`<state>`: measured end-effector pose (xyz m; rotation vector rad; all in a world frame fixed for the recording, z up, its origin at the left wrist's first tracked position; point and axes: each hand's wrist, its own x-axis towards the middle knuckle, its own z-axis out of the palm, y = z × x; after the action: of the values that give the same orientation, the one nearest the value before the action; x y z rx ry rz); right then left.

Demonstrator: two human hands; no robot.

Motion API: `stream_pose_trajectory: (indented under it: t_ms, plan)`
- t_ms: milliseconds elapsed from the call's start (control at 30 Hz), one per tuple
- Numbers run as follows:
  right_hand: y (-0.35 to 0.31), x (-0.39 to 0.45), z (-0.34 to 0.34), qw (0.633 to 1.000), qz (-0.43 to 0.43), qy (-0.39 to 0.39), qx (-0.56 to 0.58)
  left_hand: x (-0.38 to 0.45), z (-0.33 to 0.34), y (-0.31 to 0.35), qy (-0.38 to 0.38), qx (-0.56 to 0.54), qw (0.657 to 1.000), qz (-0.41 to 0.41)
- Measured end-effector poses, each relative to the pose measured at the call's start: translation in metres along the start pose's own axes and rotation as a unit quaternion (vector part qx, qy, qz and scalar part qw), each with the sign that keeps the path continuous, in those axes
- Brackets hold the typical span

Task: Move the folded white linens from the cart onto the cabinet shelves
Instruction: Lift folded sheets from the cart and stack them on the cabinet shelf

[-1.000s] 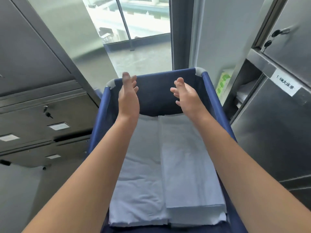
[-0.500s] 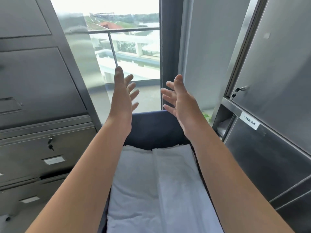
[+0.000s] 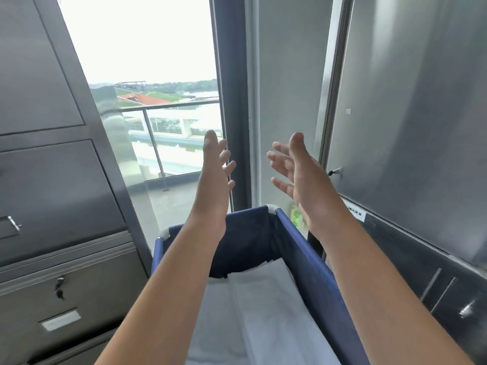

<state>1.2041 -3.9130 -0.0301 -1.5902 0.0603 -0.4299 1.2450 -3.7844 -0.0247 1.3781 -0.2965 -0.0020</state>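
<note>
Steel cabinets flank you on both sides: the left cabinet (image 3: 60,180) shows grey drawer fronts, one with a key in its lock and a blank label plate below it, and the right cabinet (image 3: 411,127) is a tall brushed door with a key in its lock and a white label strip beneath. Between them, straight ahead, a window (image 3: 147,88) looks onto a balcony rail and rooftops.

Below your arms stands the cart (image 3: 313,270), its walls dark blue fabric with pale corner caps. The folded white linens (image 3: 263,317) lie inside it in two flat stacks side by side, the right stack slightly higher, with its far edge against the cart's back wall.

You hold both arms out over the cart, well above the linens and touching nothing. Your left hand (image 3: 213,185) is raised edge-on, thumb uppermost, fingers straight and slightly spread. Your right hand (image 3: 305,177) mirrors it, palm facing inward, fingers apart and relaxed. The two palms face each other with a gap between them.
</note>
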Motion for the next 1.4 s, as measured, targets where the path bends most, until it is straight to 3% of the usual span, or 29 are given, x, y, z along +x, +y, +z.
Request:
stream_pose_trajectory:
  t_ms: [233,533,733,1000,1400]
  plan:
    - [-0.019,-0.026,-0.044,0.997,-0.020,0.078,-0.016,-0.013,0.047,0.018,-0.074,-0.024,0.997,0.011]
    - [-0.056,-0.072,-0.152,0.979,-0.067,0.190,-0.043,-0.045,0.162,0.035,-0.195,-0.055,0.979,0.029]
    - [-0.077,-0.133,-0.249,0.942,-0.081,0.307,-0.104,-0.104,0.261,0.035,-0.286,-0.078,0.955,-0.004]
    - [-0.105,-0.215,-0.339,0.919,-0.094,0.372,-0.090,-0.178,0.355,0.042,-0.343,-0.103,0.933,-0.015]
    - [-0.117,-0.334,-0.409,0.853,-0.090,0.506,-0.089,-0.283,0.447,0.043,-0.474,-0.112,0.872,-0.043]
